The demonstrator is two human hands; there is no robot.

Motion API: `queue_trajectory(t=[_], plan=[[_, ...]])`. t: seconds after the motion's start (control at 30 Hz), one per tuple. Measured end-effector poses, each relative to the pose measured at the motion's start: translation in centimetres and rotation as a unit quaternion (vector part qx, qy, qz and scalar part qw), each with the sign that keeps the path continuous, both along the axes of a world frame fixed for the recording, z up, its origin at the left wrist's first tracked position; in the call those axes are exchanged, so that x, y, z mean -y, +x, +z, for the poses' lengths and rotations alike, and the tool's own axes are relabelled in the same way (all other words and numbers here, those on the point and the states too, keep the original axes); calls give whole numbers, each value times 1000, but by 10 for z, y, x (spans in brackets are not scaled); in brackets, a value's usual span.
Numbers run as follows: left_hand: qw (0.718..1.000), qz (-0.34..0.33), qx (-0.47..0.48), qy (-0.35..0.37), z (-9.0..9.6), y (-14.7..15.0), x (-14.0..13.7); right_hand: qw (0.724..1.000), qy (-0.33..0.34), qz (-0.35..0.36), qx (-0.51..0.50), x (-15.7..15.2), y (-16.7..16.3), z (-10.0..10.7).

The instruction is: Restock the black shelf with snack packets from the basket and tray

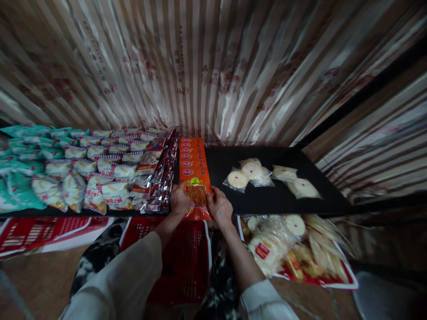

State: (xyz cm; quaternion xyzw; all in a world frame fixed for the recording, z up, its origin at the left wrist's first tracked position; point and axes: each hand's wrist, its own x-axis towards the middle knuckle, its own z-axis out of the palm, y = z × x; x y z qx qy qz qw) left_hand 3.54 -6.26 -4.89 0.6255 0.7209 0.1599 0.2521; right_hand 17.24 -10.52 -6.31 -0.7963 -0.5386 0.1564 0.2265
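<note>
We see left hand [180, 200] and right hand [220, 206] pinching the orange packet [196, 195] between them at the shelf [255, 203]'s front edge, bagged food [270, 249] in red basket [336, 279] below right hand, black surface showing rightward.

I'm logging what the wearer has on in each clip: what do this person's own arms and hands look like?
The left hand and right hand are bare, with no gloves visible. The left sleeve and right sleeve are pale, off-white or light grey; the left one reaches nearer its hand. No sleeve markings can be made out.
</note>
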Motion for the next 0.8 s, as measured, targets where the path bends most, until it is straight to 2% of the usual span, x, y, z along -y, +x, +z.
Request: queue_trajectory(t=[0.17,0.43,0.73,0.8], plan=[[1000,-12,-19,-2,3,-2,-1,999,30,-2,-22,2,0,-1],[999,-17,-34,-14,10,-3,-3,996,-23,-62,-51,-6,-1,11],[999,-19,-35,13,4,0,1,998,47,-35,20,-3,-4,-1],[997,-26,-56,42,3,0,6,997,55,-40,29,-3,-4,-4]])
